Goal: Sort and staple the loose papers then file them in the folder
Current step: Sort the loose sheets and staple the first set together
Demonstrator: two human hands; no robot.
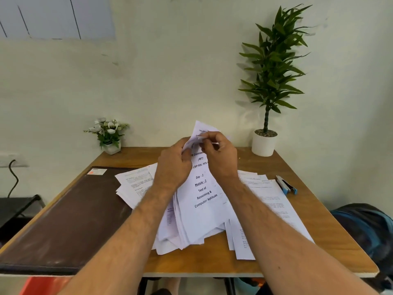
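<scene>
Pinching curled top edges of printed paper stack, left hand, right hand

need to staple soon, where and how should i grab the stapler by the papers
Take the stapler across its long sides near the middle, coming from above. It lies flat on the table, clear of the papers, blue end nearest you. The right hand is closer.

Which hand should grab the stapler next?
Probably the right hand. The stapler lies at the table's right edge, on that hand's side, with nothing between. The left hand would have to cross over the papers, and could keep gripping them instead.
</scene>
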